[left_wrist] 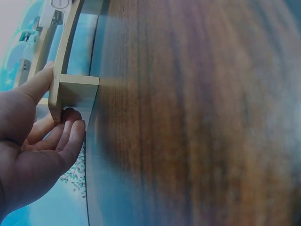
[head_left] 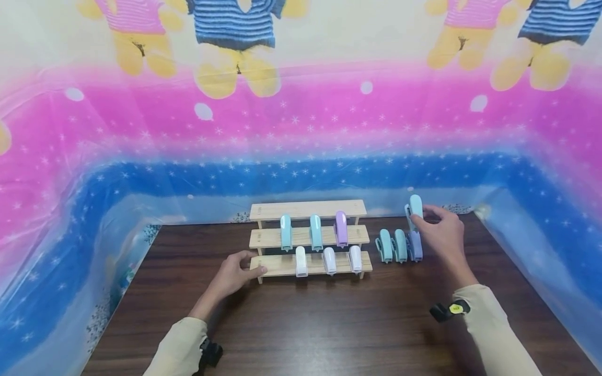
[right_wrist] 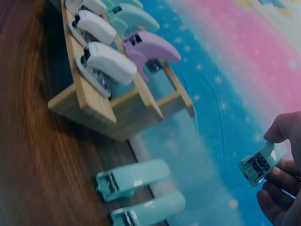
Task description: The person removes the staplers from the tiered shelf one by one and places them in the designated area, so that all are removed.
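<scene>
A three-tier wooden rack (head_left: pixel 273 265) stands on the table. My left hand (head_left: pixel 235 274) grips the left end of its lowest shelf, thumb on top and fingers curled beneath, as the left wrist view shows. White staplers (head_left: pixel 330 261) sit along that shelf. On the middle tier are two teal staplers (head_left: pixel 315 232) and a purple stapler (head_left: pixel 340 228). My right hand (head_left: pixel 444 232) pinches another light teal stapler (right_wrist: pixel 259 164) between thumb and fingers, held up right of the rack. Below it, a blue stapler (head_left: pixel 415 246) and two green-teal staplers (right_wrist: pixel 136 180) stand in a row.
The rack's top shelf (head_left: pixel 308 210) backs close to a printed pink and blue cloth (head_left: pixel 301 172) that hangs behind and along both sides. A dark wood table (head_left: pixel 301 324) extends in front of the rack.
</scene>
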Demonstrator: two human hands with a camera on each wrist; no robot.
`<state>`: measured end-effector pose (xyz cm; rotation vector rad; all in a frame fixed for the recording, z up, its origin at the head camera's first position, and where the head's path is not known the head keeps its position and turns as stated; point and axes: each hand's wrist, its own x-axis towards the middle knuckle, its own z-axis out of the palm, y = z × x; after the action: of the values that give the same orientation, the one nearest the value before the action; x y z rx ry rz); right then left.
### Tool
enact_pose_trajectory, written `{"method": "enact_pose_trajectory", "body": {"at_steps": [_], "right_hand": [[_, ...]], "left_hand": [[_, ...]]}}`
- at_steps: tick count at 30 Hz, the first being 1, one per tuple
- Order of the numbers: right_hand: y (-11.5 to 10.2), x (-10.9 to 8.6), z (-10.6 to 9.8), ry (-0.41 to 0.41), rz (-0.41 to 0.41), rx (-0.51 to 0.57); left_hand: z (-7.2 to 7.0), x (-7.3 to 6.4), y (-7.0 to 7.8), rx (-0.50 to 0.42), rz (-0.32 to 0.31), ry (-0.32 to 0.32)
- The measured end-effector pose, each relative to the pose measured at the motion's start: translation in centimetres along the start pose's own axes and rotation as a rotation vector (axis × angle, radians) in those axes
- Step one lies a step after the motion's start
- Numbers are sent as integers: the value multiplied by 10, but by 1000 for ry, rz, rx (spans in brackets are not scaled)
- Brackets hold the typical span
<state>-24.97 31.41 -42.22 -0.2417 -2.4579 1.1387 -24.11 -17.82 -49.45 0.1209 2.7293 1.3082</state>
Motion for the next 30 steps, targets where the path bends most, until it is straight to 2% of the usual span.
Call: {"method": "enact_pose_trajectory", "body": {"at_steps": [6,14,19,30], "right_hand": [[20,0,-8,11,39,-22],[45,-1,-11,20,69,-49],[59,-2,-12,-8,110,-50],[90,-2,-7,-40,134,-100]], "left_hand": [[0,0,0,-4,-9,-4],[1,1,-2,-39,24,0],[1,2,-3,-45,27,3],[1,1,-2,-39,27,5]]}}
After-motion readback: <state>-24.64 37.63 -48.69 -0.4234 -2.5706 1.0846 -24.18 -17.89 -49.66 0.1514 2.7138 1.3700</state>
